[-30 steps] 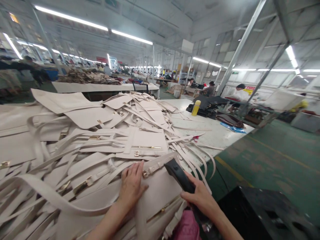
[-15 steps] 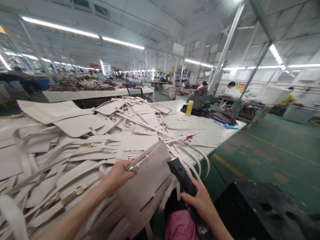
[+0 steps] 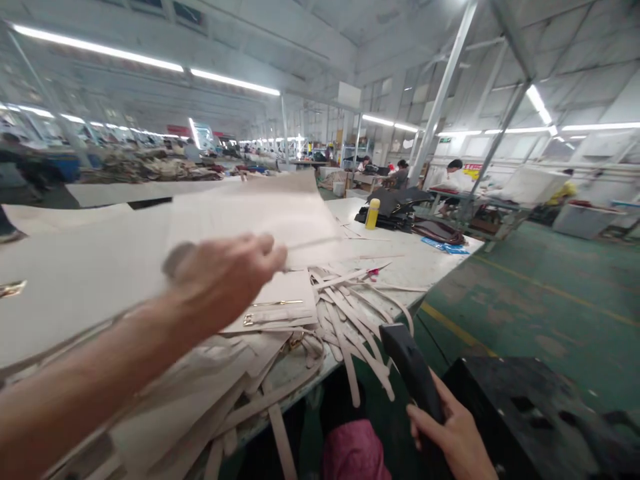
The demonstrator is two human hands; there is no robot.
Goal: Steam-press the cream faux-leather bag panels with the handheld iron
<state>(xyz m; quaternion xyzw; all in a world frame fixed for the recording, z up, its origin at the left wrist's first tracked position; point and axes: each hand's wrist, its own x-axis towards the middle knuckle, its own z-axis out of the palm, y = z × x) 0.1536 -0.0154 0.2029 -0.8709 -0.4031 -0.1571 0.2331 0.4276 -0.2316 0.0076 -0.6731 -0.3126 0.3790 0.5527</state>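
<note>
Here's the pale panel (image 3: 260, 210), blurred, up over the white table (image 3: 425, 263), its near edge pinched in the left hand (image 3: 233, 263)! Low on the other side, just off the table's edge, the right hand (image 3: 455, 430) is wrapped round a black tool (image 3: 415, 373), while beige straps (image 3: 346, 357) droop nearby and a yellow bottle (image 3: 372, 215) stands beside dark pieces (image 3: 400, 200) beyond.

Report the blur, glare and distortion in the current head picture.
Head view: the left hand and the beige panel at its fingers are smeared, while the right hand and its black tool look clearer; head view: the ceiling tube lights burn out to white; head view: the black box seems stretched toward the corner, as with a wide lens.
</note>
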